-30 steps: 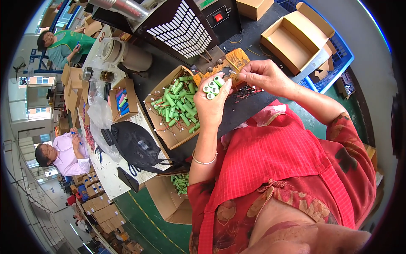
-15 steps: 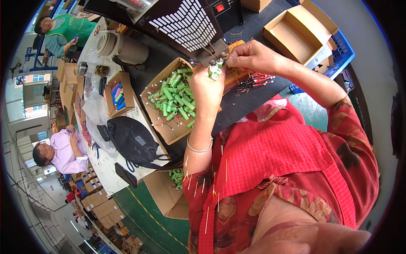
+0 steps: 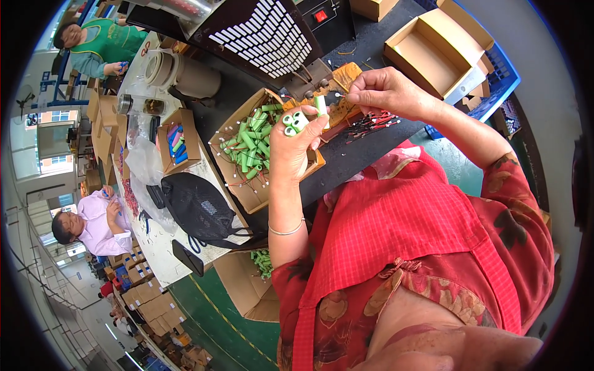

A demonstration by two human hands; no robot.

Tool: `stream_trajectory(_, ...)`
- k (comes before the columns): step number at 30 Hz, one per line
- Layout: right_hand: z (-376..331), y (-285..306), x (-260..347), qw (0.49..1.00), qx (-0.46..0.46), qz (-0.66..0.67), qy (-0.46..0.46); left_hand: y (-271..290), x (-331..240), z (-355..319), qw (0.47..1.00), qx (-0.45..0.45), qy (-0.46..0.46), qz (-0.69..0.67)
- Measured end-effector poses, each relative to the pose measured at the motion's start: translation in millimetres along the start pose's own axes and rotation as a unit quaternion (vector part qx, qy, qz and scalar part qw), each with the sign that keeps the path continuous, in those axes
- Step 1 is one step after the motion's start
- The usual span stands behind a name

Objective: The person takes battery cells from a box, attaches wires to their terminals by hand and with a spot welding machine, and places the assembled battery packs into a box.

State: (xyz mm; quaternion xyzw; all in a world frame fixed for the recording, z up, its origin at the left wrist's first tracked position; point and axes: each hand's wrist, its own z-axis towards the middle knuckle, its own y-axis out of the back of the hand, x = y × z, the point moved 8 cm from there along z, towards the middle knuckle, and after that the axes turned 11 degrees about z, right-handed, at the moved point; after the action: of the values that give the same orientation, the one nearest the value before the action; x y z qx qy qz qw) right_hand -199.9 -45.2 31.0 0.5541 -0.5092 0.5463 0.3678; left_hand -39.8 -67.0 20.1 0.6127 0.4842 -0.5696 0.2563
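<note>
My left hand (image 3: 288,153) is closed around several green battery cells (image 3: 294,123) whose white ends face up. One more green cell (image 3: 320,105) stands up between its thumb and finger, just below the two dark electrode tips of a black spot welder (image 3: 263,40). My right hand (image 3: 390,94) hovers to the right of that cell, thumb and fingertips pinched together. Whatever is in the pinch is too small to make out. Under the hands is a worn orange-brown block (image 3: 346,75), with red and black wire leads (image 3: 374,122) beside it.
Left of my hands sits a cardboard box (image 3: 247,201) of green wired cells. Beyond it are a small box of coloured cells (image 3: 189,154), a black mesh bag (image 3: 201,207) and a phone (image 3: 187,257). An open carton (image 3: 430,55) in a blue crate stands right. Two co-workers sit left.
My left hand has drawn back from the electrodes, turning the cells, with one now raised apart. Sparks that streaked over my left arm are gone. My right hand has shifted slightly right.
</note>
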Motion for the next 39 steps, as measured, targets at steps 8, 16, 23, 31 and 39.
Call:
stream_trajectory(8, 16, -11, 0, 0.999, 0.003, -0.045, 0.016, 1, -14, 7, 0.913, -0.150, -0.198, 0.325)
stream_trajectory(16, 23, -12, 1, 0.998, 0.002, -0.051, 0.026, -2, -23, 7, 0.869, -0.194, -0.232, 0.391)
stream_trajectory(23, 17, 17, 16, 0.995, -0.059, -0.026, 0.073, 27, -22, 2, 0.911, -0.206, -0.176, 0.309)
stream_trajectory(31, 15, 75, -36, 0.850, -0.118, -0.493, 0.145, 131, -4, -48, 0.979, -0.191, -0.061, -0.039)
stream_trajectory(39, 19, 80, -39, 0.846, -0.114, -0.521, 0.010, 94, 22, -58, 0.986, -0.167, 0.015, -0.027)
